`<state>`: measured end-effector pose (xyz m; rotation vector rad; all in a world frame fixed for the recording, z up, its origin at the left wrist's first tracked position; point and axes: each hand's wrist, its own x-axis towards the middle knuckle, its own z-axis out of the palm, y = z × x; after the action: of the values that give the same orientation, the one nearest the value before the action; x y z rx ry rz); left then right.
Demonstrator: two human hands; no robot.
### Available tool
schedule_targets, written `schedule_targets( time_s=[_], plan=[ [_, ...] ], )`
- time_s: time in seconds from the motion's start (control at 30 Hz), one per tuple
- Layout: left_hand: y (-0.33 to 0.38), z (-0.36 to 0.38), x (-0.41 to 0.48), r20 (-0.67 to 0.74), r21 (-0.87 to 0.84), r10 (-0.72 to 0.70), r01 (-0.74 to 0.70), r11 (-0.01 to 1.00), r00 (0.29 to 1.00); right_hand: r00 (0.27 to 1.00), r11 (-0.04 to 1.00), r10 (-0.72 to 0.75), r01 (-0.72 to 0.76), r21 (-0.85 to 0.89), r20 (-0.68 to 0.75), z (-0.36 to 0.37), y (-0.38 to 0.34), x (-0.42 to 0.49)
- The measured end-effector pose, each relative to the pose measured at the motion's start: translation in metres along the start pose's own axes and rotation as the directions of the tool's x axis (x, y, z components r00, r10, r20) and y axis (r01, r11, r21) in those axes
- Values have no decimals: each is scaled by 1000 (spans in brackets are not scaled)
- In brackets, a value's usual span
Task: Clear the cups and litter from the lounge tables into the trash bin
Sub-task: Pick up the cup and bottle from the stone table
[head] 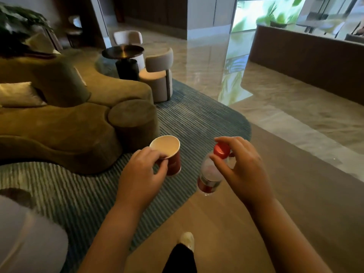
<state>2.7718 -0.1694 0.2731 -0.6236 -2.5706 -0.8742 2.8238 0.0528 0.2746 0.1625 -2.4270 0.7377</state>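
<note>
Head view. Grips one paper cup (174, 163) in the left hand (140, 174), thumb and fingertips pinched over the near rim and wall. Red outside with faint pale print and a white band at the foot, plain white inside, mouth up and tipped slightly away. Looks empty as far as the inside shows. Hangs in mid-air over the blue ribbed rug (197, 119), just in front of the olive sofa (65, 123). Holds one clear plastic bottle (208, 174) in the right hand (242, 170), fingers curled round the neck just under its single red cap (222, 151). Red label band low on the body, base pointing down, above the line where the rug meets the pale wooden floor (226, 223). Cup and bottle near each other, side by side, not touching. Counted: two hands, two bare forearms, one cup, one bottle, one cap. Farther back, one round dark side table (123, 51) with two pale chairs (158, 75) close by it, one to its right and one behind. At the bottom edge, one light shoe (187, 239) beyond a dark trouser leg.
</note>
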Motion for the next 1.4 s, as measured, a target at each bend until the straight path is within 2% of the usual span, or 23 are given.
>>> schedule_targets(
  time_s=[0.27,0.63,0.87,1.07,1.27,1.4],
  plan=[
    [-41,98,209,44,-101,-27,31,994,999,998,1000,3,-2,-17,64,57,126,189],
    [-65,244,459,158,-75,59,-47,996,986,980,977,200,-200,67,7,115,332,371],
    [-74,346,618,201,-31,-22,29,999,979,964,965,236,-247,88,124,148,478,513],
    [-93,401,739,173,-5,-58,60,998,983,970,972,184,-204,114,161,180,565,636],
    [-146,467,857,121,5,-150,150,989,981,963,977,138,-170,127,232,240,640,756],
    [-182,517,966,105,32,-125,122,992,987,957,983,147,-170,71,251,280,696,853]
  ],
)
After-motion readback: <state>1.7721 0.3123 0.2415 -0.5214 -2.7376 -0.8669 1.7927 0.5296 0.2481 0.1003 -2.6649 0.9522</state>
